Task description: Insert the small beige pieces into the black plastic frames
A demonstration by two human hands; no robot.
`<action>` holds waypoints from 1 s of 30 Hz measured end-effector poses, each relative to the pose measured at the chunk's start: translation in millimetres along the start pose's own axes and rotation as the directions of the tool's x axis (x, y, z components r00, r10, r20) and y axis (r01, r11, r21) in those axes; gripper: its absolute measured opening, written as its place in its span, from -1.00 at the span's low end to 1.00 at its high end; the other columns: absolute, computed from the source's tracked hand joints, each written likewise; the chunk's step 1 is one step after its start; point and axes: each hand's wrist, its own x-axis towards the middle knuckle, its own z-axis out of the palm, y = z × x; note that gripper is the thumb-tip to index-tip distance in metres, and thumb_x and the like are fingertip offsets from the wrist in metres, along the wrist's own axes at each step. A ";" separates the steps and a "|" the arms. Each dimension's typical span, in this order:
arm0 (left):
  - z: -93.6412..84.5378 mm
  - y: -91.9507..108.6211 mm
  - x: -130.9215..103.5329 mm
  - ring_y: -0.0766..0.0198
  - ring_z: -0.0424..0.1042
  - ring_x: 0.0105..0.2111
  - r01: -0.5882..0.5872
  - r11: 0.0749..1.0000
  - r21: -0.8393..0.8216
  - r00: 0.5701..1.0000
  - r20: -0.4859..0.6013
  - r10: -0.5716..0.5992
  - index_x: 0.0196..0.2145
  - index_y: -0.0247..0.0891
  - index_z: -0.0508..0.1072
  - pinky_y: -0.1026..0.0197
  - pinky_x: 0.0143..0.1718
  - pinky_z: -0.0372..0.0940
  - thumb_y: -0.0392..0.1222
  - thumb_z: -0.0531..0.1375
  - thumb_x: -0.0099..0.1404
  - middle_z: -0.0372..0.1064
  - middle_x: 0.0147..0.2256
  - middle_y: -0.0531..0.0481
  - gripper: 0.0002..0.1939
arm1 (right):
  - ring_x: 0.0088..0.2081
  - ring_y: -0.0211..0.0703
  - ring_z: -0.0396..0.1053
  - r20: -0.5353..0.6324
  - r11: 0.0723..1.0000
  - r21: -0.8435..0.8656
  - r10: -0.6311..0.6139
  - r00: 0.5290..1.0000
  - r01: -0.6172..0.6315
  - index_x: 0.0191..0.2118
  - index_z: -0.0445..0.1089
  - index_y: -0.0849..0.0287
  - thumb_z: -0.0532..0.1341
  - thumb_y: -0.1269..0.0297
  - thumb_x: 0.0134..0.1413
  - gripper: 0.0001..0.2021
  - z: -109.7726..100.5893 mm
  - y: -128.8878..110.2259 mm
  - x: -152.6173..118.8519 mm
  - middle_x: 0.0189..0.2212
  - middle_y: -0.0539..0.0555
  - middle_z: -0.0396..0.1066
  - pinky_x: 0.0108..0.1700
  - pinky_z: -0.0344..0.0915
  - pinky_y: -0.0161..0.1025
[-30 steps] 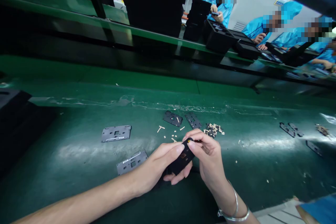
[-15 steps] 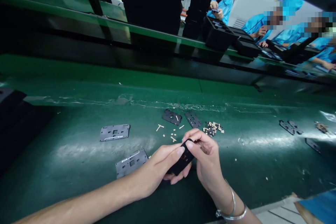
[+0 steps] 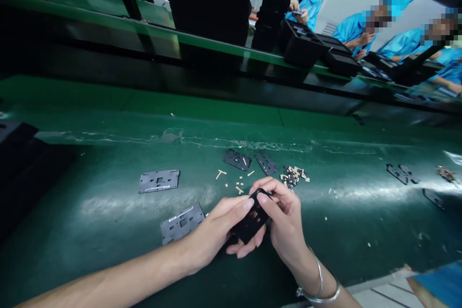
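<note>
Between my hands, above the bench, is a black plastic plate point(image 3: 249, 225) with small cutouts, held tilted. My left hand point(image 3: 225, 216) is closed round its left side, thumb on the face and fingers curled beneath. At the upper right corner my right hand point(image 3: 285, 209) pinches the plate, its thumb pressed on the face. Close to my left wrist lies a grey plate point(image 3: 182, 224) with a square hole. Farther left rests a similar grey plate point(image 3: 159, 181). Two dark plates, one point(image 3: 237, 160) beside the other point(image 3: 266, 163), lie beyond my hands.
A heap of small beige and black pieces point(image 3: 294, 176) sits past my right hand on the green bench point(image 3: 108, 231). More dark parts point(image 3: 400, 173) lie at right. Black trays point(image 3: 29, 168) stand at left. Across a raised shelf, several people in blue work beside black boxes point(image 3: 301, 43).
The black plate has turned slightly, so more of its face and cutouts show. Both hands keep their hold on it. The view has shifted slightly.
</note>
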 end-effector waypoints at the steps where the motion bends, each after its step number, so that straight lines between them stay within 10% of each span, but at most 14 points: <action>1: 0.0 -0.3 -0.3 0.47 0.12 -0.69 0.001 1.000 0.003 1.000 -0.001 -0.001 -0.41 -0.42 0.32 0.42 -0.72 -0.06 -0.09 -0.12 0.39 0.24 -0.57 -0.03 -0.60 | -0.38 -0.30 0.25 0.001 1.000 0.003 -0.002 1.000 0.002 -0.43 0.35 0.15 0.18 0.30 0.09 -0.90 0.0 0.0 0.0 -0.38 -0.01 0.31 -0.38 0.16 -0.37; 22: -0.7 -4.8 -3.7 0.42 0.06 -0.64 -0.013 0.971 0.237 0.999 -0.026 0.020 -0.40 -0.40 0.33 0.36 -0.66 -0.05 -0.02 -0.13 0.40 0.11 -0.64 0.07 -0.56 | -0.43 -0.30 0.21 -0.033 0.997 0.071 0.008 0.999 -0.006 -0.49 0.33 0.16 0.21 0.34 0.05 -0.87 1.3 5.6 0.4 -0.42 -0.01 0.30 -0.44 0.09 -0.35; 30: -0.9 -3.0 -2.9 0.43 0.13 -0.68 0.023 0.997 0.076 0.999 -0.025 -0.021 -0.45 -0.42 0.33 0.39 -0.72 -0.03 -0.03 -0.15 0.39 0.20 -0.59 -0.03 -0.53 | -0.33 -0.23 0.26 0.035 0.997 0.070 -0.017 0.999 0.015 -0.45 0.37 0.16 0.13 0.26 0.12 -0.82 -1.9 -1.1 1.9 -0.38 0.02 0.32 -0.29 0.16 -0.30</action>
